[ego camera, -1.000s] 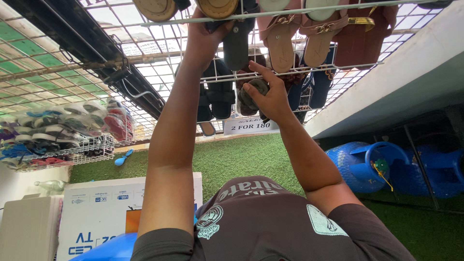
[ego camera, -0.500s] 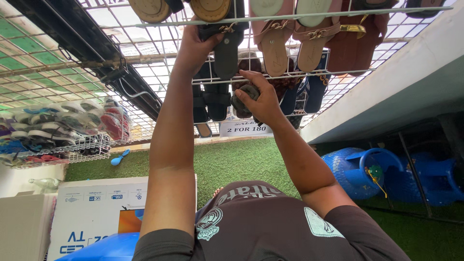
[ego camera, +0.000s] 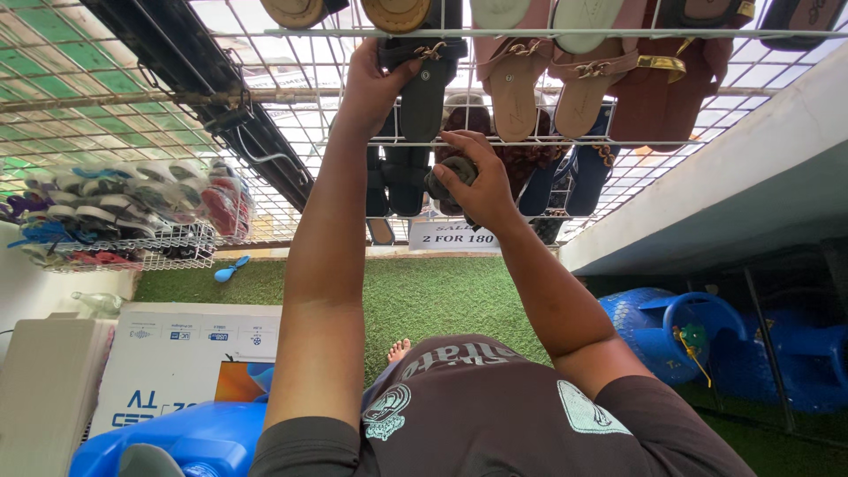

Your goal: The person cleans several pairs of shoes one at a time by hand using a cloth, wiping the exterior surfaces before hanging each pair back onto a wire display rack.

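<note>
Head view: fingers of the left hand (ego camera: 375, 84) close around a dark sandal (ego camera: 426, 88) hanging on the wire rack (ego camera: 265, 88); the right hand (ego camera: 477, 181) pinches a dark fuzzy slipper (ego camera: 446, 177) just below. Under them hangs a white rectangular sign (ego camera: 455, 235). A white carton with blue print (ego camera: 181, 362) lies lower left on green turf (ego camera: 442, 291).

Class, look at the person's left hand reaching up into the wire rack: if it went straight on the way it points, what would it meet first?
Probably the dark sandal hanging there; the left hand already touches it, with the rack's wire rail just above.
</note>
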